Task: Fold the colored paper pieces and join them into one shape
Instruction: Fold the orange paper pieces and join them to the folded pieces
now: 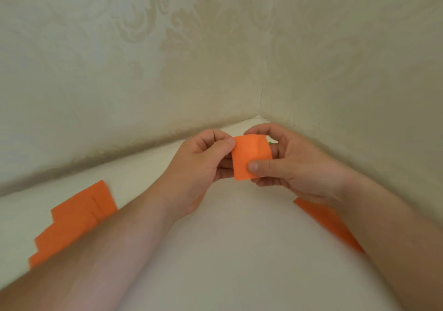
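A small folded orange paper piece (249, 156) is held up above the white table, near the corner of the walls. My left hand (201, 164) pinches its upper left edge between thumb and fingers. My right hand (287, 164) grips its right side, thumb pressed on the lower front. A vertical crease runs down the piece right of its middle. A tiny bit of green (270, 143) shows behind its top right corner.
Several folded orange pieces (76, 219) lie overlapped on the white table (239, 250) at the left, partly under my left forearm. Another orange piece (323, 222) lies at the right, partly under my right forearm. Patterned walls (215, 58) close in behind.
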Action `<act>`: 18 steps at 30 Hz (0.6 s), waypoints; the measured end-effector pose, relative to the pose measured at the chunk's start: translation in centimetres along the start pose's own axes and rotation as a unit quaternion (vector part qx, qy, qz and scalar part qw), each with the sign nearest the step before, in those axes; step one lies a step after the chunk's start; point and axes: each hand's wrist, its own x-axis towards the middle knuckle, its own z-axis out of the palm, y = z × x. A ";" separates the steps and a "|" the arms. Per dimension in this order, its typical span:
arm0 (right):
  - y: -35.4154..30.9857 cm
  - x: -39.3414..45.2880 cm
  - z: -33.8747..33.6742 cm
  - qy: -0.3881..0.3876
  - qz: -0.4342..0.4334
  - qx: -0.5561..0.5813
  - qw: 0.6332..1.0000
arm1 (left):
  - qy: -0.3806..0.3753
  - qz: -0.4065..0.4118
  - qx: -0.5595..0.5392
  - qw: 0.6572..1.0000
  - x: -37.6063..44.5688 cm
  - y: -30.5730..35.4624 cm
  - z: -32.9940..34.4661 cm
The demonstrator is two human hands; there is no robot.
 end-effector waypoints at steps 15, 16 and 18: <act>-0.4 0.3 -0.2 0.076 -0.095 0.107 0.987 | -0.023 0.050 0.065 0.996 -0.2 -0.2 -0.3; -0.5 0.3 -0.2 0.081 -0.099 0.128 0.984 | -0.023 0.046 0.061 0.997 -0.2 -0.2 -0.3; -0.6 0.3 -0.1 0.082 -0.106 0.157 0.978 | -0.022 0.046 0.050 0.997 -0.1 -0.1 -0.3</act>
